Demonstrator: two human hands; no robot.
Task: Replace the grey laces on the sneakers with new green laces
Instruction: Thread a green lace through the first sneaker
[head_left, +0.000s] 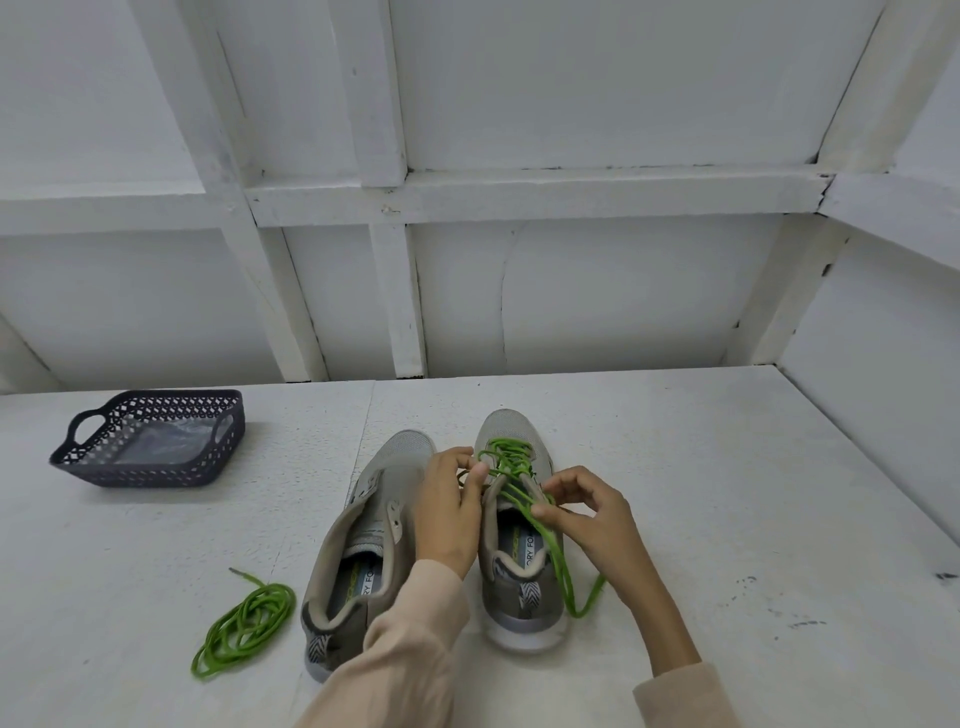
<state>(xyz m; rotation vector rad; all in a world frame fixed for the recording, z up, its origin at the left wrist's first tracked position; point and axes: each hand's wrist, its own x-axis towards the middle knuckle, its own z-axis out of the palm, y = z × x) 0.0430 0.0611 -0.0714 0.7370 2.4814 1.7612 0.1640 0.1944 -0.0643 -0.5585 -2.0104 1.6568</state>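
Observation:
Two grey sneakers stand side by side on the white table, toes pointing away from me. The left sneaker (363, 525) has no lace in its eyelets. The right sneaker (511, 566) has a green lace (511, 465) threaded across its upper eyelets, with loose ends trailing down past its heel on the right. My left hand (449, 512) pinches the lace at the shoe's left eyelet row. My right hand (584, 514) pinches the green strands over the tongue. A second green lace (244, 626) lies coiled on the table left of the sneakers.
A dark perforated plastic basket (98, 470) with handles sits at the table's back left, with clear plastic inside it. White panelled walls close the table at the back and on the right.

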